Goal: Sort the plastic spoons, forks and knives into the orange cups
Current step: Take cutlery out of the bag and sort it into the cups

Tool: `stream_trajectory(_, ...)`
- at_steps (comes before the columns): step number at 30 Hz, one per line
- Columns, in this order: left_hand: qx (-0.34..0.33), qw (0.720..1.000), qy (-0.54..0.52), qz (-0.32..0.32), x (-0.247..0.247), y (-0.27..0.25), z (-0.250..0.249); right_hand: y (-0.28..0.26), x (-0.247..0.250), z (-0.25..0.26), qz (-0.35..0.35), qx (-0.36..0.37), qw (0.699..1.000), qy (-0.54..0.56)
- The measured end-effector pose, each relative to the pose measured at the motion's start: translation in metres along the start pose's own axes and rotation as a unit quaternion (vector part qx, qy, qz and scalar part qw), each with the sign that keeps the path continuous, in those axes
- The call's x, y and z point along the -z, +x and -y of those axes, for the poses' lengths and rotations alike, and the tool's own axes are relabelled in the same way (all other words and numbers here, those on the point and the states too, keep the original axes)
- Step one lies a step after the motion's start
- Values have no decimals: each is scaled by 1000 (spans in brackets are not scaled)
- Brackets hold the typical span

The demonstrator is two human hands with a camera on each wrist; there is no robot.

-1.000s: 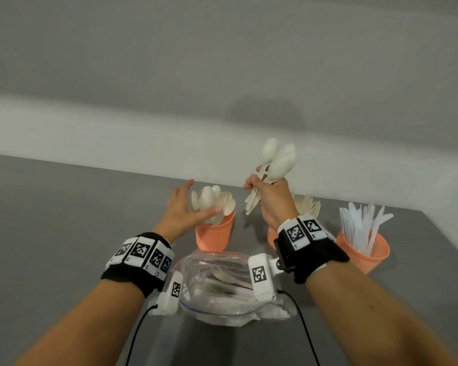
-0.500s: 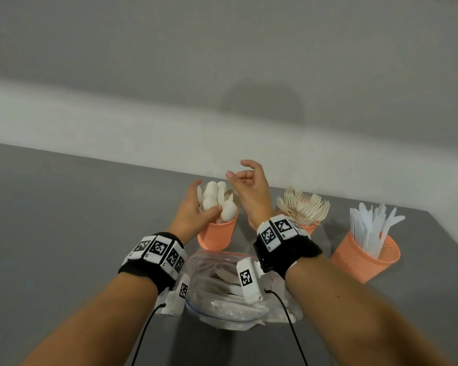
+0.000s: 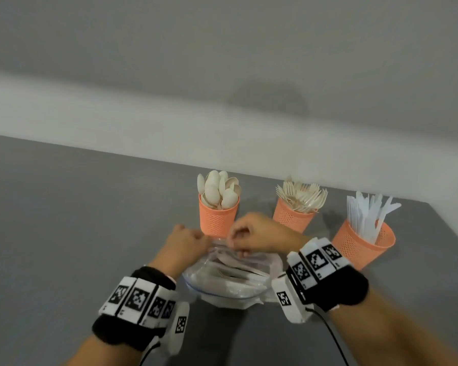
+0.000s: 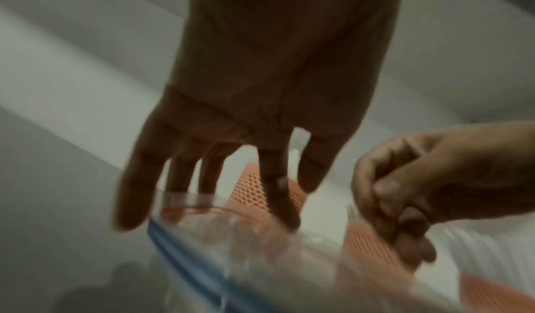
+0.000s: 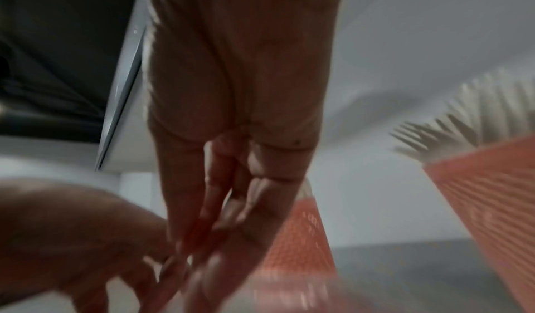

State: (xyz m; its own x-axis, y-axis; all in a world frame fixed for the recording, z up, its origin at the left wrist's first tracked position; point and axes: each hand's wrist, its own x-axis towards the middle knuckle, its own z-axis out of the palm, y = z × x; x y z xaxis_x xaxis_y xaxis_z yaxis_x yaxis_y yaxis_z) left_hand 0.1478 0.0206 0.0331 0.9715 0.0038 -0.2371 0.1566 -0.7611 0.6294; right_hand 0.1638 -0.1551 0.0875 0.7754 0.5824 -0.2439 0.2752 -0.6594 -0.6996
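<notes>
Spoons, cream and glossy, fill our left orange cup; forks the middle cup, white knives the right one. Our left hand rests with relaxed fingers on the clear bag (unsorted cutlery inside). Our right hand pinches the bag's top edge.
</notes>
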Motion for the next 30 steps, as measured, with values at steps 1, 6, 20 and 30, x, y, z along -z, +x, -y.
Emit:
stream_trajectory(1,17,996,66,53,-10,-5,1,-3,-10,-7,31,-9,997,-71)
stream_trajectory(6,47,989,95,104,-30,-20,-3,-8,-55,-45,57,-74,964,-247)
stream_trajectory(20,63,708,-676,195,-16,-32,2,-36,-62,-54,-9,-39,998,45)
stream_trajectory(30,23,951,-303,56,-27,-29,-20,-51,-64,-49,-97,-15,980,173)
